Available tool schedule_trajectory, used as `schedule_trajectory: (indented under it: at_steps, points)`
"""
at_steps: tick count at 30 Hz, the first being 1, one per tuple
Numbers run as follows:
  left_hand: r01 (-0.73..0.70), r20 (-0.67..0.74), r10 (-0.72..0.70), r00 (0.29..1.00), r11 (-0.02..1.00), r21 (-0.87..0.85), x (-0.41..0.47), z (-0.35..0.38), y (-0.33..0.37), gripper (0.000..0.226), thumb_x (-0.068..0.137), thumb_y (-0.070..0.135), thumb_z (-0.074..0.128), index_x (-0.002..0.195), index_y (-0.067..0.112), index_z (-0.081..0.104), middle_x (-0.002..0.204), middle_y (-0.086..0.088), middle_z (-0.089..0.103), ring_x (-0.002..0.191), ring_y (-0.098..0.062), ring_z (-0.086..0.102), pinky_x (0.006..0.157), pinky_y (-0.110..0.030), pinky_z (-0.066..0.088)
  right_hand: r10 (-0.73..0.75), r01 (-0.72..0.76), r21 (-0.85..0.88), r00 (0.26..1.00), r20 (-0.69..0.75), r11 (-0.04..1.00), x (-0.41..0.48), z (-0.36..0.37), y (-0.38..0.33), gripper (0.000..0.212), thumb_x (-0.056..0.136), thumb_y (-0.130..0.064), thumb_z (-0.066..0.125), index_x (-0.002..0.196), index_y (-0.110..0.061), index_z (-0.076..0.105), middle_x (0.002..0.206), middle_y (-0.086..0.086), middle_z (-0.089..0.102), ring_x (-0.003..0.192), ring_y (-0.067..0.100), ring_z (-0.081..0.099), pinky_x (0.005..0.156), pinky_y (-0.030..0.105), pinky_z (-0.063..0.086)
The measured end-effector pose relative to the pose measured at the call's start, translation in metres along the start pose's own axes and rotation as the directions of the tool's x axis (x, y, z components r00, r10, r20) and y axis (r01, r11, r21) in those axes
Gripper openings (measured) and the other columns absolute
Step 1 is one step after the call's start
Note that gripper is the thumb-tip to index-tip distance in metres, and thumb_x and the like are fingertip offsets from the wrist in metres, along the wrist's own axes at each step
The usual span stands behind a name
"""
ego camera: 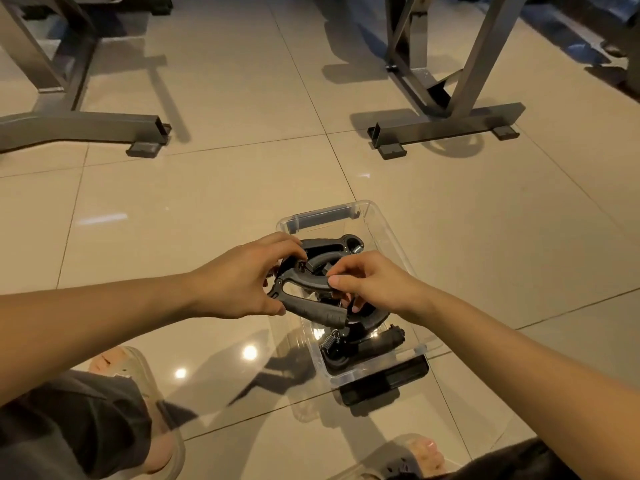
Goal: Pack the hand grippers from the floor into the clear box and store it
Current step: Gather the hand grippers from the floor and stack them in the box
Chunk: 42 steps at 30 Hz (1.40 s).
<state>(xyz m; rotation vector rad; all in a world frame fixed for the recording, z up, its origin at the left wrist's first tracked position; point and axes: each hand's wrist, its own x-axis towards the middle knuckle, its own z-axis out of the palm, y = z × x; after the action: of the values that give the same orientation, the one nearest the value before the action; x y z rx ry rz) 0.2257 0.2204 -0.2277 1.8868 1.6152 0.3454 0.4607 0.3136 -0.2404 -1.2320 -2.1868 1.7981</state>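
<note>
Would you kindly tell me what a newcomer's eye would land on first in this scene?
At the centre, the left hand and the right hand hold one black hand gripper over the clear box on the glossy tiled floor. More grippers with coil springs lie inside it. Grey metal frames stand behind, at upper left and upper right.

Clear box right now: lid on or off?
Off. The clear box is open-topped: the left hand and right hand hold a hand gripper in its opening, above other grippers inside.
</note>
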Motion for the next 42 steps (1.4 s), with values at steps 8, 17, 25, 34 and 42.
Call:
schedule_trajectory:
  at_steps: [8,17,25,34,42]
  points:
    - [0.306,-0.113,-0.388,0.915,0.848,-0.434,0.008,-0.019,-0.005,0.059,0.085,0.033,0.08,0.137,0.025,0.055,0.117,0.0,0.066,0.092,-0.019,0.071,0.081,-0.034,0.06,0.064,-0.011,0.27,0.98,-0.188,0.963,0.011,-0.016,-0.008,0.017,0.097,-0.006,0.063,0.107,0.007,0.068,0.071,0.006,0.066,0.059,0.01,0.061,0.056,0.023,0.053]
    - [0.228,-0.177,-0.415,0.892,0.754,-0.616,0.031,-0.035,0.009,0.01,0.092,0.004,0.069,0.096,0.008,0.076,0.086,-0.015,0.076,0.079,-0.024,0.071,0.074,-0.039,0.061,-0.044,0.057,0.027,0.943,-0.331,0.998,0.016,-0.038,-0.021,0.012,0.098,-0.013,0.062,0.104,-0.008,0.071,0.098,0.013,0.073,0.081,0.025,0.066,0.072,0.031,0.054]
    - [0.099,-0.348,-0.276,0.896,0.888,-0.45,0.062,-0.04,0.039,0.012,0.088,0.01,0.074,0.095,0.018,0.078,0.077,-0.001,0.076,0.076,-0.026,0.074,0.074,-0.049,0.062,-0.117,0.069,-0.113,0.854,-0.507,0.991,0.017,-0.06,-0.032,0.029,0.096,-0.044,0.062,0.103,-0.018,0.074,0.091,0.0,0.071,0.09,0.016,0.066,0.081,0.034,0.054]
    - [0.085,-0.352,-0.19,0.916,0.952,-0.294,0.059,-0.017,0.054,0.024,0.084,0.021,0.08,0.108,0.022,0.078,0.087,0.014,0.074,0.083,-0.003,0.069,0.08,-0.025,0.056,0.0,0.014,0.025,0.871,-0.492,1.0,0.018,-0.065,-0.033,0.042,0.089,-0.045,0.071,0.083,-0.003,0.076,0.064,-0.004,0.065,0.057,0.006,0.057,0.047,0.013,0.042]
    - [-0.055,-0.12,0.013,0.993,0.933,-0.355,0.05,-0.019,0.057,0.054,0.081,0.046,0.08,0.129,0.029,0.063,0.114,0.012,0.068,0.104,-0.003,0.065,0.086,-0.022,0.055,0.043,0.002,0.171,0.966,-0.256,0.985,0.015,-0.086,-0.025,0.027,0.091,-0.034,0.071,0.08,-0.01,0.076,0.073,0.008,0.059,0.067,0.018,0.054,0.061,0.03,0.043]
